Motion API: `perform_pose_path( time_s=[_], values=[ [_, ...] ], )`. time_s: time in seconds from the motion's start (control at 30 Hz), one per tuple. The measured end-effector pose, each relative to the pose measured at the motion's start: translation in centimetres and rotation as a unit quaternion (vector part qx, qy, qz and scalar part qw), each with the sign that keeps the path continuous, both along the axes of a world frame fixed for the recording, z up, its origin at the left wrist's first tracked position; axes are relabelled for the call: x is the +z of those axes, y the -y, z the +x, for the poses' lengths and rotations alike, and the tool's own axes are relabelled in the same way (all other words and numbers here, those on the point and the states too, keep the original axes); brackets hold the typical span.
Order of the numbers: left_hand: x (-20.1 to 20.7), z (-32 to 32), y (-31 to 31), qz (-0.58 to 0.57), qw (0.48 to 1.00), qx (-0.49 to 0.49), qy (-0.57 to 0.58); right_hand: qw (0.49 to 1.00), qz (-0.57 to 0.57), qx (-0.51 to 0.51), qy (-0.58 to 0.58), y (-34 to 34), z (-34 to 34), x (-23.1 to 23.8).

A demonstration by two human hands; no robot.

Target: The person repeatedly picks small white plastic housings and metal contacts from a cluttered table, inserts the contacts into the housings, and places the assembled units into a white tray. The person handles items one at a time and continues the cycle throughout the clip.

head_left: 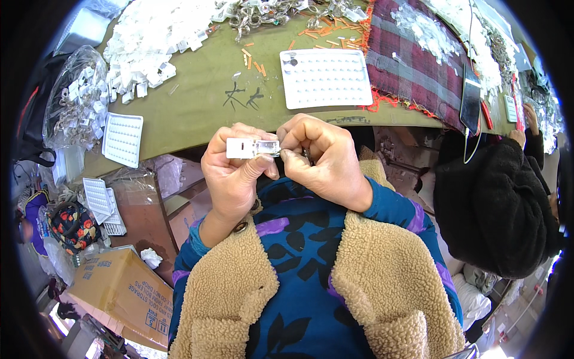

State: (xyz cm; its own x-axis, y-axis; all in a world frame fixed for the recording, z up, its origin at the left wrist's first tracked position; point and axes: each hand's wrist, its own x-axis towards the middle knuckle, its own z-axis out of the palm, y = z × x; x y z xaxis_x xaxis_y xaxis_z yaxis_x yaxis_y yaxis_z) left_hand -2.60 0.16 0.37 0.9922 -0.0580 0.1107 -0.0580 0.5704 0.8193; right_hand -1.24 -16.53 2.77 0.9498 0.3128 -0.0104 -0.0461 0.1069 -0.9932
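Over my lap, at the table's near edge, my left hand (230, 179) is closed around a small white plastic case (240, 148) with a clear, shiny section at its right end. My right hand (329, 157) comes up against that clear end, thumb and fingers pinched together. A bit of shiny metal shows among the right fingers, too small to name. Just beyond my hands lies a white tray (326, 99) with rows of small bumps and a dark round piece in its far left corner.
The green-covered table (179, 113) bears a heap of white plastic pieces (149, 36), metal rings (257, 15), orange strips (261, 69) and a plaid cloth (406, 72). A phone (470, 99) with a cable lies at right. A person in black (496, 203) sits there. A cardboard box (119, 293) stands lower left.
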Motion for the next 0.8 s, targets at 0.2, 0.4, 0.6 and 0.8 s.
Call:
perform_pose_path(
  time_s=[0.2,0.4,0.6,0.8],
  values=[
    [-0.1,-0.1,0.2,-0.103,0.986,-0.062,-0.116,0.997,0.022,0.007,-0.080,0.3,-0.1,0.3],
    [-0.4,-0.1,0.1,-0.173,0.956,-0.133,-0.196,0.980,0.107,-0.003,-0.165,0.6,-0.4,0.4],
    [-0.4,0.0,0.3,-0.133,0.975,-0.092,-0.154,0.997,-0.010,-0.008,-0.079,0.7,-0.7,0.5],
    [-0.5,0.0,0.4,0.103,0.994,0.009,0.026,0.984,-0.135,-0.050,0.106,0.5,-1.4,0.7]
  ],
)
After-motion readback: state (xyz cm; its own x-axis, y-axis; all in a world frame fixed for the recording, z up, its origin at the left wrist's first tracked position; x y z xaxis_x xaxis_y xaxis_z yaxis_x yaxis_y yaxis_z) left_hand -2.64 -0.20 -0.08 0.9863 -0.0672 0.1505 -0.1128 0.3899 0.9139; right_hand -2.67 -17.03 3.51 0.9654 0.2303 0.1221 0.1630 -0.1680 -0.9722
